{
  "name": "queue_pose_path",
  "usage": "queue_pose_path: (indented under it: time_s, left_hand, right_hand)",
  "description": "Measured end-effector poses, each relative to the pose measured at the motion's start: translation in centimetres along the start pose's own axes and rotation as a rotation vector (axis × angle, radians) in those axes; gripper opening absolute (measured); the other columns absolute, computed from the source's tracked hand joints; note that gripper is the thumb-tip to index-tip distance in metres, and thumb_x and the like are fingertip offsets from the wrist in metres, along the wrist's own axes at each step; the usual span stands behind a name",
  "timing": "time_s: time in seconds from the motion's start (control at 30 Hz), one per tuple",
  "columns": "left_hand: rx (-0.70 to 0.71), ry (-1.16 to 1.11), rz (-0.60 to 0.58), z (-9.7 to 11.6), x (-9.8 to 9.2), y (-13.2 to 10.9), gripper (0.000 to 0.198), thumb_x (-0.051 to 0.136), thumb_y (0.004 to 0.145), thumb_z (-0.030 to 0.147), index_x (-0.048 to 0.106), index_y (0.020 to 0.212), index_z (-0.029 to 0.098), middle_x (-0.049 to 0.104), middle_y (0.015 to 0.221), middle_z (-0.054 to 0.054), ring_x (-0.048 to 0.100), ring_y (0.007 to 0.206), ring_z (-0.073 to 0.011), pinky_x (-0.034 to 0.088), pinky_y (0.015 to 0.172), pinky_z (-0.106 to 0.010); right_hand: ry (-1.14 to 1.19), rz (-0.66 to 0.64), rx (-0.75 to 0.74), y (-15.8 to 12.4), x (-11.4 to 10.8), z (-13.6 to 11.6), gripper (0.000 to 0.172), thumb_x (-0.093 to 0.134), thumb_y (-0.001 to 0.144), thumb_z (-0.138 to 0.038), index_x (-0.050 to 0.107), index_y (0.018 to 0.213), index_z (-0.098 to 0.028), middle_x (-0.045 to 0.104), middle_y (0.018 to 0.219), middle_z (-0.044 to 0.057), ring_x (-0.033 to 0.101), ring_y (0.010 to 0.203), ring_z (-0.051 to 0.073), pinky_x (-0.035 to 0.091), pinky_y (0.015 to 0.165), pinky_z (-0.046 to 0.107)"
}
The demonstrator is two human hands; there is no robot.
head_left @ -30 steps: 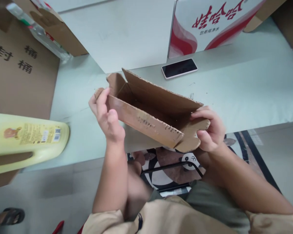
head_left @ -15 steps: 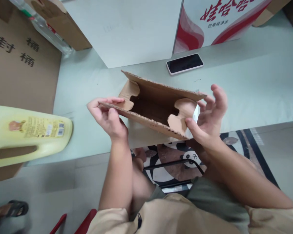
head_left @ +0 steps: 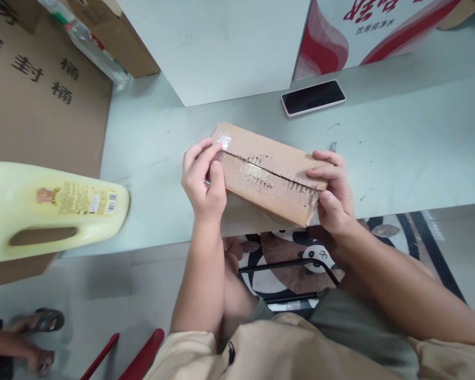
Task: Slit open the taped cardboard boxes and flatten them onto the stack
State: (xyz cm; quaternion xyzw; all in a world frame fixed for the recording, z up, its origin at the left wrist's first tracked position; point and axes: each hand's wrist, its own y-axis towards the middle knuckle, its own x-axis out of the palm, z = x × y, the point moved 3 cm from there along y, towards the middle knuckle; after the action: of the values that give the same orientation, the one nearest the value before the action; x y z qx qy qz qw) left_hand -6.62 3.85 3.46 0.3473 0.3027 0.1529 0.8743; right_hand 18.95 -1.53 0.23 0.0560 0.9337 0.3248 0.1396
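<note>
Carton: small brown cardboard box, top flaps folded down along a rough lengthwise seam with clear tape scraps; held on the person's side of the phone, whether touching the surface cannot be told.
Left hand: thumb and fingers gripping the carton's end, left of the phone.
Right hand: fingers on the top flap, thumb at the opposite end, gripping it, on the person's side of the phone.
Phone: dark-screened, pale-edged smartphone, flat on the pale green surface.
White panel-like box: behind the phone, to the left.
Red-and-white printed box: just behind the phone.
Jug: pale yellow plastic, handled, well left of the phone.
</note>
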Motion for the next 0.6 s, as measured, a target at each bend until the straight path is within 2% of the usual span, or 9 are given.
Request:
queue_pose_path:
  time_s: [0.17,0.27,0.33,0.4,0.5,0.53,0.6]
  left_hand:
    - [0.010,-0.019,0.032,-0.1,-0.1,0.1,0.031,0.051,0.095,0.026,0.080,0.107,0.023,0.073,0.117,-0.007,0.069,0.113,-0.0226,0.058,0.105,-0.041]
    - [-0.024,-0.072,0.054,-0.7,-0.4,0.5,0.033,0.053,0.087,0.017,0.082,0.101,0.022,0.076,0.112,-0.006,0.072,0.106,-0.0207,0.060,0.101,-0.038]
    - [-0.062,-0.115,0.082,-1.1,-0.6,0.8,0.034,0.053,0.085,0.014,0.083,0.097,0.022,0.077,0.110,-0.006,0.073,0.104,-0.0198,0.061,0.097,-0.036]
    - [-0.081,-0.150,0.100,-1.3,-0.6,0.9,0.034,0.054,0.084,0.011,0.084,0.096,0.022,0.077,0.109,-0.006,0.073,0.102,-0.0192,0.062,0.093,-0.034]
    - [-0.060,-0.186,0.088,-1.0,-0.4,0.8,0.032,0.055,0.086,0.012,0.084,0.095,0.022,0.077,0.107,-0.006,0.074,0.100,-0.0192,0.063,0.088,-0.033]
    - [-0.052,-0.192,0.084,-0.8,-0.3,0.8,0.031,0.056,0.087,0.013,0.084,0.095,0.022,0.077,0.107,-0.006,0.073,0.099,-0.0193,0.063,0.088,-0.033]
    - [-0.046,-0.196,0.079,-0.6,-0.2,0.7,0.030,0.056,0.088,0.014,0.083,0.096,0.023,0.077,0.108,-0.006,0.073,0.100,-0.0197,0.063,0.090,-0.034]
  right_hand:
    - [-0.027,-0.007,-0.008,0.1,0.0,0.2,0.038,0.048,0.097,-0.057,0.064,0.120,-0.032,0.055,0.137,0.009,0.053,0.133,0.033,0.046,0.113,0.061]
    - [0.085,-0.021,0.016,-0.2,-0.3,0.3,0.046,0.047,0.098,-0.057,0.056,0.138,-0.035,0.059,0.139,0.009,0.058,0.130,0.031,0.052,0.109,0.058]
    - [0.135,-0.009,0.070,-0.3,-1.1,0.6,0.049,0.049,0.099,-0.056,0.052,0.144,-0.036,0.061,0.140,0.009,0.063,0.128,0.029,0.056,0.105,0.054]
    - [0.064,0.024,0.110,0.4,-2.4,1.4,0.042,0.056,0.098,-0.050,0.058,0.137,-0.034,0.063,0.137,0.009,0.064,0.128,0.029,0.057,0.103,0.051]
    - [-0.168,0.017,0.120,3.8,-4.8,4.2,0.036,0.072,0.089,-0.035,0.067,0.124,-0.030,0.068,0.130,0.009,0.065,0.125,0.029,0.058,0.101,0.049]
    - [-0.245,-0.027,0.128,5.7,-5.4,5.8,0.039,0.077,0.084,-0.031,0.069,0.121,-0.027,0.070,0.126,0.009,0.067,0.121,0.029,0.058,0.099,0.049]
    - [-0.403,-0.202,0.165,10.2,-5.9,9.9,0.053,0.089,0.067,-0.022,0.073,0.117,-0.022,0.073,0.121,0.011,0.068,0.117,0.030,0.054,0.104,0.050]
